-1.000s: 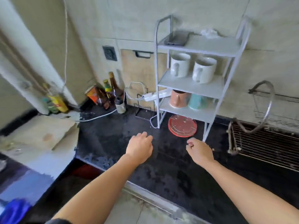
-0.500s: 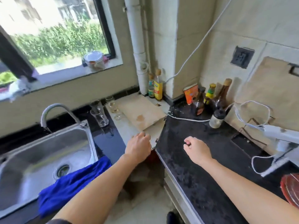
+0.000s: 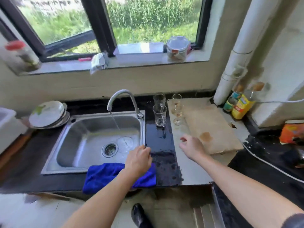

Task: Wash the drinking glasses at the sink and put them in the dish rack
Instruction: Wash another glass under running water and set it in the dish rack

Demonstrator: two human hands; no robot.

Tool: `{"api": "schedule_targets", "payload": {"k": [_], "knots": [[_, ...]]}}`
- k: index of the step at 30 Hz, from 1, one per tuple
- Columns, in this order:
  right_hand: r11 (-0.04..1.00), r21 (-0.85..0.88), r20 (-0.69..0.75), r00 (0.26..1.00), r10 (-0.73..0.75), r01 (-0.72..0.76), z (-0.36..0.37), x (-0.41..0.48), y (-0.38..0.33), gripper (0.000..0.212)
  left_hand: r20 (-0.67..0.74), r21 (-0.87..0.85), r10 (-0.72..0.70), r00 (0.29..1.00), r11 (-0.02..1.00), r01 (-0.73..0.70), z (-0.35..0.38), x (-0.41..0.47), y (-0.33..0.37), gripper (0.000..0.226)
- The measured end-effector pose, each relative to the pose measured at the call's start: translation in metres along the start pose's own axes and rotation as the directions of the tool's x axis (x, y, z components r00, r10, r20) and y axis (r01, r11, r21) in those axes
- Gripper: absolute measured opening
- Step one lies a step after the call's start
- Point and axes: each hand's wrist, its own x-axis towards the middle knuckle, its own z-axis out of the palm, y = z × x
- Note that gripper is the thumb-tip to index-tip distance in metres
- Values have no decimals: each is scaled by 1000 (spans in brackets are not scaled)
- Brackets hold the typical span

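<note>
Forearms enter from the bottom edge. Left hand (image 3: 139, 159) hovers at the front right corner of the sink (image 3: 49, 168), wrist above a blue cloth (image 3: 107, 176) draped over the sink's front rim. Its fingers are loosely curled downward and hold nothing. Right hand (image 3: 191, 146) hangs over the pale strip of tabletop (image 3: 194, 175), fingers relaxed and slightly spread, also empty.

A thin water stream (image 3: 116, 124) falls from the curved faucet (image 3: 121, 99) into the basin.

Drinking glasses stand right of the sink, apart from both hands. Two clear glass mugs (image 3: 159, 117) stand one behind the other on the wet black strip. Two stemmed glasses (image 3: 178, 112) stand upright just beside them on the pale strip. Brown board (image 3: 212, 129) lies right of the stemmed glasses. Stacked plates (image 3: 47, 115) sit left of the sink. Two bottles (image 3: 241, 106) stand at far right by a white pipe (image 3: 236, 63). Lidded jar (image 3: 177, 48) sits on the windowsill (image 3: 148, 65).
</note>
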Motion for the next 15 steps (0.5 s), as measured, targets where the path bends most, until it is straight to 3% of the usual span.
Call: {"api": "schedule_targets", "payload": {"k": [5, 10, 13, 15], "knots": [[978, 165, -48, 989, 140, -131, 14, 79, -62, 28, 28, -27, -50, 998, 998, 50, -1, 30, -62, 29], [891, 228, -56, 909, 414, -392, 26, 137, -102, 47, 91, -52, -53, 994, 997, 58, -3, 60, -120, 31], [835, 303, -58, 866, 497, -459, 38, 164, -112, 60, 131, -68, -64, 989, 995, 73, -1, 72, -148, 31], [803, 364, -53, 850, 523, -471, 48, 177, -112, 43, 150, -81, -71, 986, 993, 84, 1, 79, -161, 31]]}}
